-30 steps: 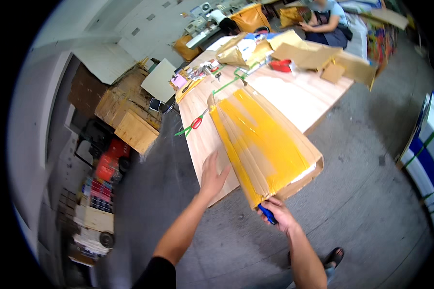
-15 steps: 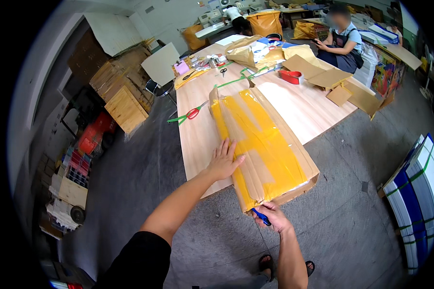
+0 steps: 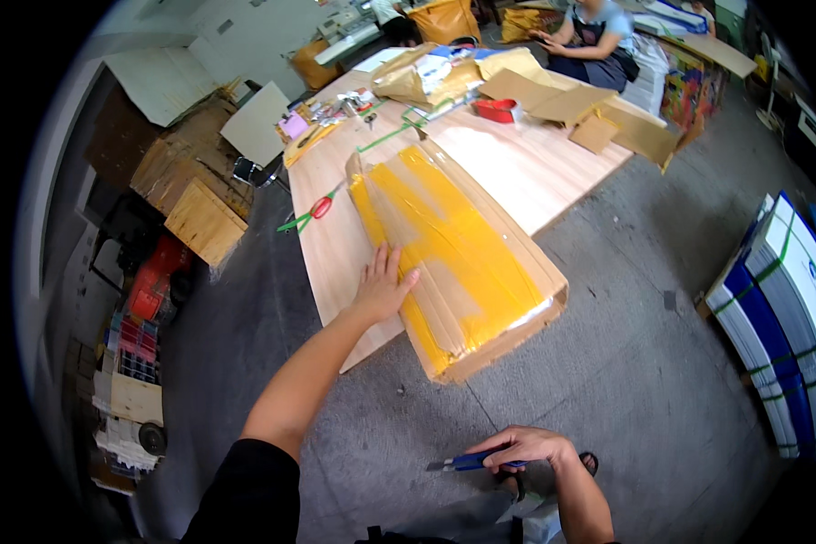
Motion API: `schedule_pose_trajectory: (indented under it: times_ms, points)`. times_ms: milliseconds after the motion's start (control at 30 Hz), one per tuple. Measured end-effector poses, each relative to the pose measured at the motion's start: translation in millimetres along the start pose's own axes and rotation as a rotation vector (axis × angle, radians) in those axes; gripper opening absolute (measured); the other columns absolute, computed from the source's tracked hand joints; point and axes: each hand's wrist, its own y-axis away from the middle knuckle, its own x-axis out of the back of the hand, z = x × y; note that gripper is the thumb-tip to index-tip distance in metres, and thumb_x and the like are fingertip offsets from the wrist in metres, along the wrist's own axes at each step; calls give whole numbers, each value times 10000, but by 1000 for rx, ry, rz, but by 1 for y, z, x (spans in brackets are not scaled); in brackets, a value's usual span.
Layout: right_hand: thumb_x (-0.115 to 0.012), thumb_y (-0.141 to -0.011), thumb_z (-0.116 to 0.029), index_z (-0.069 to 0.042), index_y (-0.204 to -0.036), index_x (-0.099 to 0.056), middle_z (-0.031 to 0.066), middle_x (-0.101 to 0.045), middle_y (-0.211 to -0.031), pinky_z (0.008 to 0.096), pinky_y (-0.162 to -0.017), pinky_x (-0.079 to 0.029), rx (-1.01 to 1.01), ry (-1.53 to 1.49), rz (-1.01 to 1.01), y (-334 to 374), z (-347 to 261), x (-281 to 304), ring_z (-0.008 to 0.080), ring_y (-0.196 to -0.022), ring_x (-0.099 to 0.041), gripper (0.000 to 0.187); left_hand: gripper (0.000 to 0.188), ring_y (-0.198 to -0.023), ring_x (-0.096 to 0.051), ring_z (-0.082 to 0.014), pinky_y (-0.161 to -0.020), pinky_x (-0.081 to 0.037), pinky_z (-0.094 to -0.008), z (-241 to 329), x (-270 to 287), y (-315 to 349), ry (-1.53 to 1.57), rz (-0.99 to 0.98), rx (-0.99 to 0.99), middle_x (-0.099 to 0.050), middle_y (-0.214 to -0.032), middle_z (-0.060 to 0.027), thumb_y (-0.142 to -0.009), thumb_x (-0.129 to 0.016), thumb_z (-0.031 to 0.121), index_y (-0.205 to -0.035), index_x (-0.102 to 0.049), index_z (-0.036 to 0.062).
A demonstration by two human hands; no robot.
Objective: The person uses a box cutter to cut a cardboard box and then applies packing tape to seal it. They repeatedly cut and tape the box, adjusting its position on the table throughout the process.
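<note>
On pale tabletop (image 3: pixel 319 254), near end overhanging: yellow-taped box (image 3: pixel 462 254). On its left side: left hand (image 3: pixel 381 292), fingers loosely spread. Now drawn clear: blue knife (image 3: pixel 471 461), pinched by right hand's (image 3: pixel 537 444) fingers; no cutting contact.

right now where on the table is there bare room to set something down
The widest bare patch of tabletop lies right of the carton, bordered beyond by cardboard pieces. A narrower strip runs left of the carton, nearer than the scissors, partly covered by the left hand. The far end is crowded with brown paper and small items.
</note>
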Motion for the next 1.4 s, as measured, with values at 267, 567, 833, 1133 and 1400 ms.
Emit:
schedule_pose_trajectory:
  times_ms: [267, 567, 833, 1133, 1400]
  points:
    - [-646, -1026, -116, -80, -1519, -581, 65, -693, -920, 281, -683, -558, 266, -256, 853, 19, 50, -47, 98, -779, -660, 499, 593, -1555, -319, -437, -1273, -257, -490, 28, -32, 46, 197, 319, -40, -356, -1639, -323, -1081, -488, 331, -1552, -438, -26]
    - [-671, -984, -136, -73, -1487, -597, 199, -763, -1110, 355, -837, -584, 418, -357, 1251, -9, 83, -52, 231, -897, -763, 512, 589, -1493, -457, -377, -1238, -342, -448, 156, -64, 183, -17, 35, -382, -491, -1555, -306, -999, -620, 188, -1483, -468, -112]
    - [-661, -1004, -118, -68, -1504, -591, 24, -707, -908, 308, -639, -560, 410, -545, 1415, 36, 134, -56, 103, -651, -634, 508, 602, -1304, -589, -323, -1127, -466, -467, 171, -107, 107, 1219, 203, 474, -546, -1489, -224, -1015, -622, 202, -1489, -429, -115]
    - [-651, -979, -135, -64, -1473, -608, 262, -710, -1300, 411, -1008, -556, 537, -267, 1354, 46, 95, -40, 376, -1174, -724, 501, 915, -1565, -153, -549, -1297, -158, -509, 127, -152, 82, 199, 130, 400, -117, -1634, -484, -1053, -470, 439, -1566, -135, -240]
    - [-620, -913, -43, -35, -1423, -640, 269, -714, -1252, 502, -978, -571, 550, 280, 1069, 34, 5, -16, 419, -1106, -720, 511, 1056, -1576, -57, -598, -1309, -94, -570, 172, -169, 110, -11, 178, 221, -38, -1633, -519, -1080, -345, 673, -1574, -145, -239]
